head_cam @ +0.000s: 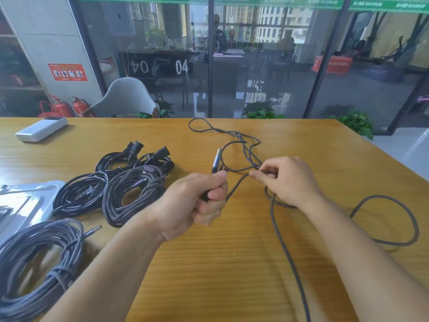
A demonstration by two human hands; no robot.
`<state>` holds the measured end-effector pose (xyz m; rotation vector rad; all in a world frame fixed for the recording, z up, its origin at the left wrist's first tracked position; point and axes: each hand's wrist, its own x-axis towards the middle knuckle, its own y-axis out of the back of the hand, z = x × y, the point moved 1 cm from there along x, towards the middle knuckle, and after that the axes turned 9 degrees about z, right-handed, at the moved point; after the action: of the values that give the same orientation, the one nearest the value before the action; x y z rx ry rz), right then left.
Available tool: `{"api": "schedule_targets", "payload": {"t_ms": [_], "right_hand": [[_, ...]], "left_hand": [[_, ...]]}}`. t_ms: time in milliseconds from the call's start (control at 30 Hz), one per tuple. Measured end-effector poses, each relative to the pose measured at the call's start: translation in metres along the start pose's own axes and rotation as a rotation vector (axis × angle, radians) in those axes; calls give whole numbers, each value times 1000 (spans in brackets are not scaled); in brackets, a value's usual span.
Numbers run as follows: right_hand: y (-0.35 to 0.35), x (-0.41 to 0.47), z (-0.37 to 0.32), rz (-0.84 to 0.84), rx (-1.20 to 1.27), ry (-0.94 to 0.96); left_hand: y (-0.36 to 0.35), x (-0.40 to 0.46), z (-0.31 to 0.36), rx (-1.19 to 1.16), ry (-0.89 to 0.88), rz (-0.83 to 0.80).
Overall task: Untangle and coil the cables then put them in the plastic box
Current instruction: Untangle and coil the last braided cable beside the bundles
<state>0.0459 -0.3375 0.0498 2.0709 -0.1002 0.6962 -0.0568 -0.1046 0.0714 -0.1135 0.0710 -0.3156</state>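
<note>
A long grey braided cable [282,242] lies loose and tangled across the wooden table [232,263], looping far back and off to the right. My left hand [197,203] grips this cable near its silver plug [216,160], which sticks up above my fist. My right hand [290,180] pinches a strand of the same cable just right of the left hand. Left of my hands lie several coiled cables: a grey braided coil [132,194], black coils [79,196] and a big grey coil [34,259] at the near left. The clear plastic box [27,201] sits at the left edge.
A white rectangular device [41,129] lies at the table's far left. Two black power cords with plugs [134,156] lie behind the coils. A chair [127,96] stands beyond the table in front of a glass wall.
</note>
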Motion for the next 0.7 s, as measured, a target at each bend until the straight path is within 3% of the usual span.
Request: {"api": "schedule_targets", "payload": {"t_ms": [133,333,533,700], "right_hand": [[1,-4,-21,272,69,14],[1,-14,-43,352,250,26],[2,-23,-61,266,301,133],[1,-29,-74,39,452,150]], "left_hand": [[-17,7,-11,137,8,-18],[-27,13,-19,222,-6,109],[-30,22,-22,196,-37,322],[-31,24,-21,218,-133,427]]}}
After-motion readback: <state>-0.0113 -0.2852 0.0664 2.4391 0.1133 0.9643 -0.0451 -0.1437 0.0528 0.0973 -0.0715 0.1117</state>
